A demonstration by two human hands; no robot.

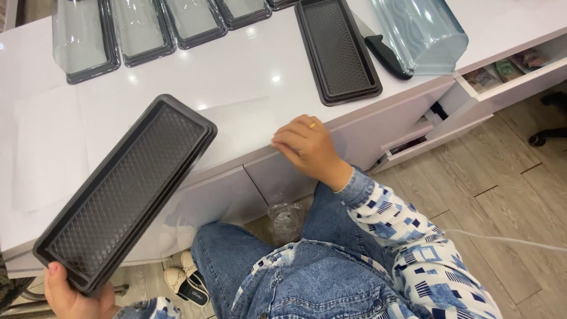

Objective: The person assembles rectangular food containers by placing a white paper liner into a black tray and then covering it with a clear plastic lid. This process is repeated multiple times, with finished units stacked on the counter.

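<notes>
Gripping the near end of the black tray (127,192), the left hand (74,295) is aiming its length up-right; the right hand (307,147), fingers curled on the counter edge (354,118), is holding nothing.

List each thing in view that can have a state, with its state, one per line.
Left hand: gripping the near end of a dark tray.
Held tray: lifted, tilted, empty.
Right hand: empty, fingers curled on the counter edge.
Second tray: flat on the counter, uncovered, empty.
Clear cover: off its tray, tipped on the counter.
Covered trays: in a row, clear covers on.
Top drawer: open.
Lower drawers: partly open.
</notes>
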